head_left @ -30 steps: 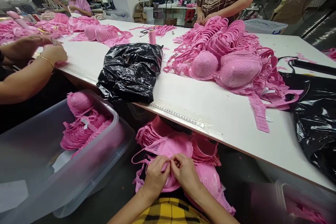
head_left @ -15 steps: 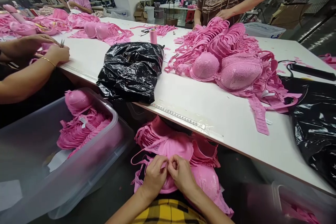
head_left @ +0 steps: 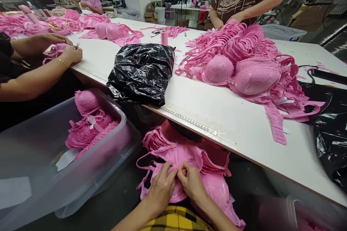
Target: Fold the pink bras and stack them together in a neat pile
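Across my lap lies a pink bra (head_left: 215,187) with lace-patterned cups and thin straps. My left hand (head_left: 163,184) pinches its fabric near the middle, between the cups. Close beside it, my right hand (head_left: 191,180) has thumb and forefinger pressed together at the same spot; whatever is between those fingertips is too small to make out. Behind the hands, more pink bras (head_left: 159,139) hang nested in a stack under the table edge.
A white table (head_left: 206,104) with a taped measuring tape (head_left: 189,119) crosses ahead. On it are a black plastic bag (head_left: 142,75), a pink thread cone (head_left: 164,38) and a bra pile (head_left: 244,50). A clear bin (head_left: 123,115) stands left. Co-workers' hands (head_left: 72,54) work nearby.
The view has swung slightly left. My hands stay at the bra's middle, the left fingers now straighter. The left co-worker's hands turned, showing small scissors; the far co-worker's arms shifted over the pile.
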A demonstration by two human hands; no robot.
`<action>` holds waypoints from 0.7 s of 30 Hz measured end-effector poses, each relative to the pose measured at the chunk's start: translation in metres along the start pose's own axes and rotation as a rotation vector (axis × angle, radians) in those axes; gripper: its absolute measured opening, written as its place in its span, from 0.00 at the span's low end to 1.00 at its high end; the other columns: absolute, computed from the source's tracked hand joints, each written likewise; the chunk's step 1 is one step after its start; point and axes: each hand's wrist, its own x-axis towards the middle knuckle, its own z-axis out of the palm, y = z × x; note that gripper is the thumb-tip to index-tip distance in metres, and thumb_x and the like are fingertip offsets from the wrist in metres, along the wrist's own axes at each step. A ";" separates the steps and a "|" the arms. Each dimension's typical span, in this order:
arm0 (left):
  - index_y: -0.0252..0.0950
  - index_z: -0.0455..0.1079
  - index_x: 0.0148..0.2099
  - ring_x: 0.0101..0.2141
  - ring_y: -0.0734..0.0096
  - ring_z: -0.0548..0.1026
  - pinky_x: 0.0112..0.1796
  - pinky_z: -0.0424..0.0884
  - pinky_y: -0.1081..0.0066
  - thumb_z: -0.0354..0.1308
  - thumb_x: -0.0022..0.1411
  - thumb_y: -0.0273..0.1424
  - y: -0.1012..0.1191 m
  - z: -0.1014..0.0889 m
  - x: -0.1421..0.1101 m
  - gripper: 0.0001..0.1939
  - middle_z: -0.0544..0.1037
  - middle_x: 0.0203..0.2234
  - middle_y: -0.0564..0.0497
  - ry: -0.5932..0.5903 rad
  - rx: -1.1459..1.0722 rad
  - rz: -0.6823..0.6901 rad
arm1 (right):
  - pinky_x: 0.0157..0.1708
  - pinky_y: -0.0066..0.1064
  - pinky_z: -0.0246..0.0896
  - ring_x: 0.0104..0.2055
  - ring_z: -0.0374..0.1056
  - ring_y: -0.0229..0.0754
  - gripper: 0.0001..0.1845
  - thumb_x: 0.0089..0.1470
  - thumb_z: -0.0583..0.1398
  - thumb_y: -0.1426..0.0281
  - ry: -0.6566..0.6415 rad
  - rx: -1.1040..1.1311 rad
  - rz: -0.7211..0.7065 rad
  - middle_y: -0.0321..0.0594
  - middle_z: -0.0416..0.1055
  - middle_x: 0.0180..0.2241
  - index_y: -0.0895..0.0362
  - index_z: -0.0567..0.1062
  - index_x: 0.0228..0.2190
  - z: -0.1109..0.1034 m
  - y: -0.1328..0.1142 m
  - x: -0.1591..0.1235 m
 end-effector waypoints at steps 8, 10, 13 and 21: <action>0.32 0.67 0.43 0.34 0.67 0.76 0.35 0.76 0.69 0.43 0.62 0.21 -0.006 0.001 0.003 0.13 0.75 0.34 0.44 0.024 -0.053 0.081 | 0.20 0.25 0.44 0.19 0.53 0.34 0.10 0.47 0.52 0.70 0.005 0.016 0.005 0.30 0.58 0.15 0.57 0.63 0.17 0.000 0.001 0.001; 0.31 0.67 0.44 0.34 0.66 0.76 0.34 0.76 0.69 0.43 0.62 0.21 -0.006 0.001 0.002 0.13 0.76 0.34 0.43 0.017 -0.006 0.118 | 0.20 0.25 0.44 0.18 0.53 0.34 0.10 0.47 0.52 0.70 0.004 0.022 0.010 0.30 0.58 0.15 0.57 0.63 0.17 0.000 0.001 0.001; 0.32 0.68 0.42 0.33 0.63 0.76 0.32 0.76 0.66 0.46 0.61 0.22 -0.004 0.004 0.001 0.11 0.76 0.33 0.43 -0.002 0.072 0.106 | 0.20 0.25 0.45 0.18 0.53 0.34 0.10 0.47 0.52 0.70 0.001 0.029 0.020 0.31 0.58 0.15 0.57 0.63 0.17 0.001 0.002 0.001; 0.37 0.64 0.43 0.39 0.62 0.73 0.38 0.74 0.64 0.51 0.54 0.18 0.004 0.010 -0.001 0.15 0.72 0.40 0.46 -0.165 0.080 -0.097 | 0.20 0.25 0.45 0.18 0.53 0.33 0.09 0.46 0.52 0.71 -0.022 0.024 0.024 0.30 0.58 0.15 0.57 0.62 0.17 0.001 0.003 0.002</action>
